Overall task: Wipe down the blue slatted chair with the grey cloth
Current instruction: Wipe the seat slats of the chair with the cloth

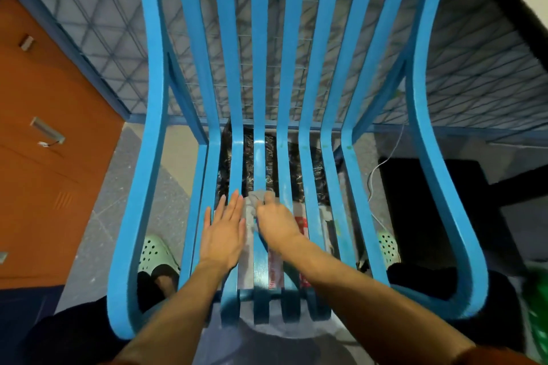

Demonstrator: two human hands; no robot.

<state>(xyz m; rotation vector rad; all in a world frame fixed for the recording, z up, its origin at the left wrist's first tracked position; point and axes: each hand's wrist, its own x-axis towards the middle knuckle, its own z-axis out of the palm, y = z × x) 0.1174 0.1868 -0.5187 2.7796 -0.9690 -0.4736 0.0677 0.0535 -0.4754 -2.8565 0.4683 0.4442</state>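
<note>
Grey cloth (257, 201), bunched in the gripping right hand (277, 224) on a centre seat slat of the blue slatted chair (259, 163), lower-middle frame; left hand (224, 231) flat, bracing alongside; wiping under way, neighbouring slats probably next.

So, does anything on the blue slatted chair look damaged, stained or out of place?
Minor things only. The blue slatted chair has small green smudges on the right slats at the seat bend, and a pale worn patch beside the grey cloth that the right hand grips. Nothing looks broken.
</note>
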